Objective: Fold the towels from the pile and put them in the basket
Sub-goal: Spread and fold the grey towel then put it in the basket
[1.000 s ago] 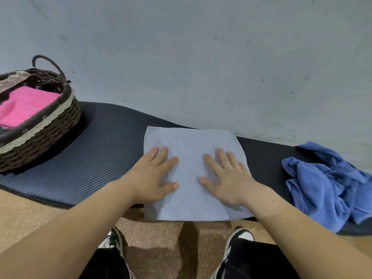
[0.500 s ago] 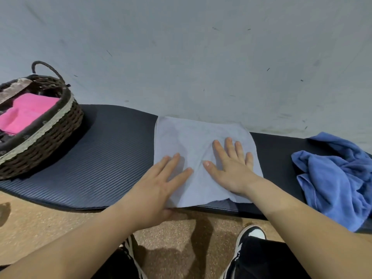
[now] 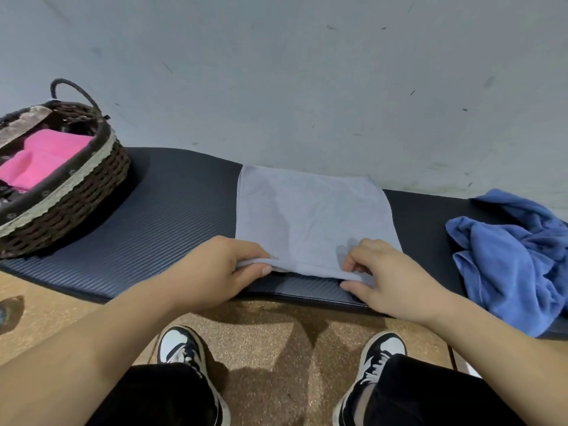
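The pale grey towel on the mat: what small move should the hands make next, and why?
Probably lift the near edge and carry it to the far edge: the left hand and right hand pinch the near corners of the pale grey towel, which lies flat on the mat.

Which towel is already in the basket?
The pink towel, inside the wicker basket; grey towel lies spread on the mat, blue towel crumpled at right.
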`<control>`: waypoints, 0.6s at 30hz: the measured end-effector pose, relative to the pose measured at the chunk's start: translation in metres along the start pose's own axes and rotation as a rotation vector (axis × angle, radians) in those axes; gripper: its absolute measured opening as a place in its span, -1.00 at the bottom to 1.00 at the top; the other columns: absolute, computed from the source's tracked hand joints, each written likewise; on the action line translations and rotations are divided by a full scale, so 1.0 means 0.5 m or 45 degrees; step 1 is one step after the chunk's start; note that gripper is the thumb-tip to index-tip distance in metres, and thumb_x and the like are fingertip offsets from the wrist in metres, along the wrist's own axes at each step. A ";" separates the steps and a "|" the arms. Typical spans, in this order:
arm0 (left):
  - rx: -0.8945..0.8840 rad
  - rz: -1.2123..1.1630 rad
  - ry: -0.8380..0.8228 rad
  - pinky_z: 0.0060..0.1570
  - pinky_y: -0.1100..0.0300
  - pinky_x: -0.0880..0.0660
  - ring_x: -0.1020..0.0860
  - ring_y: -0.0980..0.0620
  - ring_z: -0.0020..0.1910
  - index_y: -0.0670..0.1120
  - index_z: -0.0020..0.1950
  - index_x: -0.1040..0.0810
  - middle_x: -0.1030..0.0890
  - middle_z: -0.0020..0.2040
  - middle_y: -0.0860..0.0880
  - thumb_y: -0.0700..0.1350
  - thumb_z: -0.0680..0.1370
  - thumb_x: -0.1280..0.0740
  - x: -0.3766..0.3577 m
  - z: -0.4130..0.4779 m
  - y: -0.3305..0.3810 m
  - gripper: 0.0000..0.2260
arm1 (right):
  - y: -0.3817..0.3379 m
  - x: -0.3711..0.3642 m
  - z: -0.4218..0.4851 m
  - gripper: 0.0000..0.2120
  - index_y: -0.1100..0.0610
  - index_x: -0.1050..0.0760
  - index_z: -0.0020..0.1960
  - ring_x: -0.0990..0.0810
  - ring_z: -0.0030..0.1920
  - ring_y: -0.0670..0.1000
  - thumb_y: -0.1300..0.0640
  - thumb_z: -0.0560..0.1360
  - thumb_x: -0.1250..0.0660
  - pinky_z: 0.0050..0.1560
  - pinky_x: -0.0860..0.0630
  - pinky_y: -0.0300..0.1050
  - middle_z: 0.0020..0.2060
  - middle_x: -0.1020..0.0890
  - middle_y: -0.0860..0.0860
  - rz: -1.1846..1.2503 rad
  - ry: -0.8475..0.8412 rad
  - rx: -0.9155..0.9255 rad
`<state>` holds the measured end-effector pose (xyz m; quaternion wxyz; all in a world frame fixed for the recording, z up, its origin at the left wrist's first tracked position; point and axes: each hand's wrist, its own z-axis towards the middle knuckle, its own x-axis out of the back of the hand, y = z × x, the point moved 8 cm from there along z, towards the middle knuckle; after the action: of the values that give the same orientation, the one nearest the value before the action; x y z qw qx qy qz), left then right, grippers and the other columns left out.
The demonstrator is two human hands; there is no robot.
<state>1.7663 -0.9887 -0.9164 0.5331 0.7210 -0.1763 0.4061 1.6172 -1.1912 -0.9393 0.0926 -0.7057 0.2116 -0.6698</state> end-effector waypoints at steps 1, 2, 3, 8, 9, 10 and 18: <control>0.013 0.003 0.032 -0.25 0.16 -0.53 -0.60 0.08 -0.23 0.13 0.07 -0.67 -0.66 -0.18 0.14 0.08 0.64 -0.34 0.009 0.000 -0.001 -0.87 | 0.014 0.009 -0.003 -0.85 -0.13 -0.51 -0.02 -0.44 -0.06 -0.12 -0.12 0.47 -0.41 -0.04 -0.53 0.00 -0.14 -0.44 -0.20 -0.022 0.033 -0.014; 0.024 0.005 0.063 -0.29 0.18 -0.50 -0.58 0.07 -0.25 0.13 0.04 -0.67 -0.65 -0.21 0.13 0.07 0.64 -0.35 0.019 0.000 -0.003 -0.88 | 0.028 0.019 -0.007 -0.90 -0.11 -0.54 -0.02 -0.46 -0.06 -0.07 -0.06 0.48 -0.39 -0.05 -0.54 0.03 -0.14 -0.44 -0.19 -0.032 0.062 -0.026; 0.036 0.004 0.085 -0.30 0.20 -0.48 -0.57 0.07 -0.26 0.12 0.02 -0.67 -0.64 -0.23 0.13 0.05 0.64 -0.35 0.028 0.000 -0.003 -0.89 | 0.045 0.028 -0.011 -0.91 -0.09 -0.58 -0.02 -0.47 -0.06 -0.04 0.00 0.48 -0.38 -0.05 -0.54 0.05 -0.14 -0.45 -0.18 -0.037 0.076 -0.051; 0.128 0.104 0.012 -0.22 0.34 -0.47 -0.58 0.24 -0.19 0.17 0.05 -0.65 -0.65 -0.17 0.25 -0.02 0.65 -0.35 0.049 -0.016 -0.009 -0.89 | 0.086 0.070 -0.035 -0.87 0.05 -0.68 -0.11 -0.58 -0.05 -0.02 0.27 0.46 -0.45 0.06 -0.51 -0.11 -0.08 -0.66 -0.08 0.062 0.035 -0.074; 0.152 0.106 -0.005 -0.20 0.32 -0.49 -0.59 0.23 -0.17 0.18 0.05 -0.65 -0.66 -0.15 0.22 -0.02 0.65 -0.35 0.051 -0.021 -0.011 -0.89 | 0.084 0.076 -0.042 -0.85 0.04 -0.67 -0.12 -0.60 -0.10 -0.05 0.28 0.47 -0.43 0.01 -0.53 -0.11 -0.12 -0.68 -0.08 0.108 -0.014 -0.078; 0.181 0.100 -0.016 -0.20 0.30 -0.50 -0.59 0.22 -0.17 0.19 0.05 -0.65 -0.67 -0.14 0.20 -0.01 0.65 -0.35 0.055 -0.026 -0.012 -0.89 | 0.086 0.078 -0.049 -0.83 0.01 -0.66 -0.11 -0.60 -0.17 -0.06 0.26 0.50 -0.41 -0.07 -0.55 -0.08 -0.18 -0.68 -0.07 0.147 -0.078 -0.117; 0.345 -0.332 -0.232 0.14 -0.13 -0.63 -0.71 -0.04 0.02 0.19 0.17 -0.65 -0.76 0.00 0.08 0.02 0.64 -0.37 0.062 -0.070 -0.004 -0.86 | 0.086 0.098 -0.103 -0.90 -0.01 -0.68 -0.01 -0.66 -0.15 0.03 0.14 0.60 -0.41 -0.02 -0.65 0.13 -0.13 -0.69 0.14 0.513 -0.458 -0.306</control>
<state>1.7726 -0.9507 -0.8899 0.4613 0.8365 -0.0727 0.2868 1.5595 -1.2426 -0.9082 0.1757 -0.7626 0.4055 -0.4723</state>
